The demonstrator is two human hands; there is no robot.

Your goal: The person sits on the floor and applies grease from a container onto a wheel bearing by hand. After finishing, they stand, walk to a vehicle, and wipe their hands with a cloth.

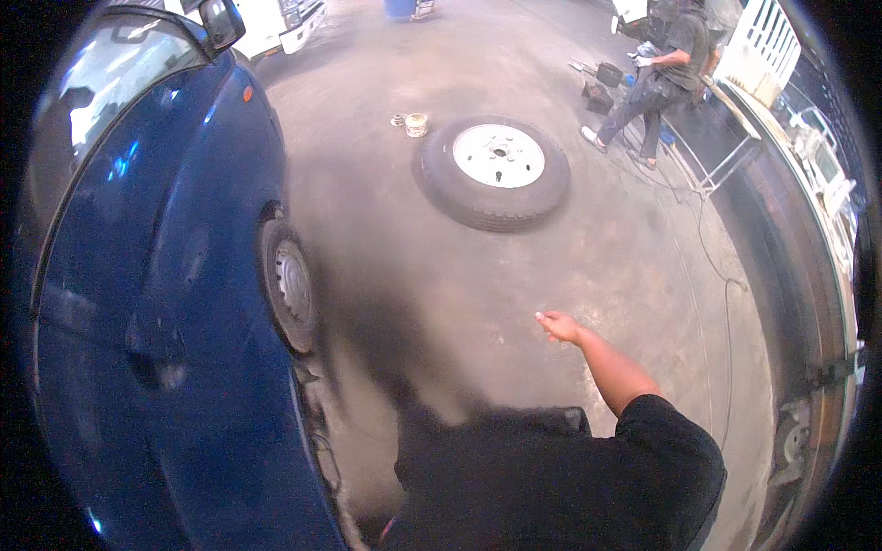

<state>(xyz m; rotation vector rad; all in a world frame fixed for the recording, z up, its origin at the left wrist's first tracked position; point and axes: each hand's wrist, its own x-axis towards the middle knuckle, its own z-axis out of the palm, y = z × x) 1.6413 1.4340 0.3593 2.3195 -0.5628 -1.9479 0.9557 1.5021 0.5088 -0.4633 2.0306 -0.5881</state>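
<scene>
My right hand (559,327) hangs in the air over the concrete floor, out in front of my black sleeve. Its fingers are loosely bent and a little apart, and I see nothing held in them. Ahead of it, a large tyre on a white steel wheel (499,158) lies flat on the floor, well out of the hand's reach. No part of my left hand shows.
A dark blue vehicle (184,303) with its front wheel (292,280) fills the left. Beyond the tyre stands a small tub (416,125). At the far right a person (675,64) walks near tools and a cable (703,239). A long truck bed (781,202) runs along the right.
</scene>
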